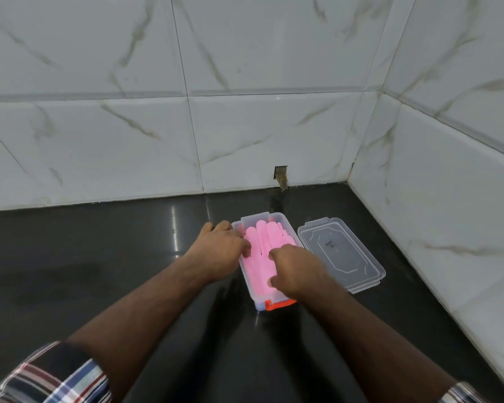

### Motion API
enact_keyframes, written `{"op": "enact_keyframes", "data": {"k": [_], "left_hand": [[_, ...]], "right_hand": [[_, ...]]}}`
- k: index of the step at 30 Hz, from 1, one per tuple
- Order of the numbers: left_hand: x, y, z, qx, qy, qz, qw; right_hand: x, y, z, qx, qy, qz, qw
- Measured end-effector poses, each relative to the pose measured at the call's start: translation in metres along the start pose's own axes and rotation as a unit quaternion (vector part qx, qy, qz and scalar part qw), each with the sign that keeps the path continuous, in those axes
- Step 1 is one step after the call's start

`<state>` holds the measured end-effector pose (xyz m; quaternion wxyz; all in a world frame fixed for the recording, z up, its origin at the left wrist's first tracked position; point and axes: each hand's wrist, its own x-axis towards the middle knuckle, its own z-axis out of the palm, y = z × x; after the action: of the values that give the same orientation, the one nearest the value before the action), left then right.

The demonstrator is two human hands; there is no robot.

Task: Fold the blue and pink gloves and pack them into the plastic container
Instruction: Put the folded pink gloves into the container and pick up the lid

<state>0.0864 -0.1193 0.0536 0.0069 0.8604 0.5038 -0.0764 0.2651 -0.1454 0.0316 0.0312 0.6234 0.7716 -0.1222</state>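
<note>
A clear plastic container (pixel 285 223) with an orange latch at its near end stands on the dark counter. A pink glove (pixel 264 242) lies flat inside it, fingers pointing toward the wall. My left hand (pixel 220 251) rests at the container's left rim, its fingertips touching the glove's left edge. My right hand (pixel 296 271) presses down on the glove's near right part with curved fingers. No blue glove shows; anything under the pink glove is hidden.
The container's clear lid (pixel 342 254) lies flat on the counter just right of it. Marble-tiled walls close the back and right side of the black counter (pixel 99 257). A small hole (pixel 281 175) sits low in the back wall.
</note>
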Motion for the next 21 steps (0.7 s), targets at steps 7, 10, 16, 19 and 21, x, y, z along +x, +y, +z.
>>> {"op": "enact_keyframes", "data": {"k": [7,10,16,19,21], "left_hand": [[-0.023,-0.029,0.005,-0.150,0.027,-0.013,0.988],[-0.031,-0.043,0.011,-0.156,0.091,-0.031,0.983],[-0.040,-0.056,0.017,-0.090,0.005,-0.085,0.992],[-0.040,-0.057,0.015,-0.072,-0.020,-0.094,0.993],[-0.041,-0.056,0.015,-0.065,-0.042,-0.094,0.993]], "right_hand": [[0.028,-0.025,-0.002,-0.044,-0.003,-0.052,0.998],[0.032,-0.038,0.002,0.006,0.050,-0.033,0.998],[0.034,-0.062,0.008,0.078,0.030,-0.027,0.996],[0.034,-0.071,0.014,0.103,0.014,-0.004,0.995],[0.031,-0.075,0.019,0.106,0.013,0.008,0.994]]}}
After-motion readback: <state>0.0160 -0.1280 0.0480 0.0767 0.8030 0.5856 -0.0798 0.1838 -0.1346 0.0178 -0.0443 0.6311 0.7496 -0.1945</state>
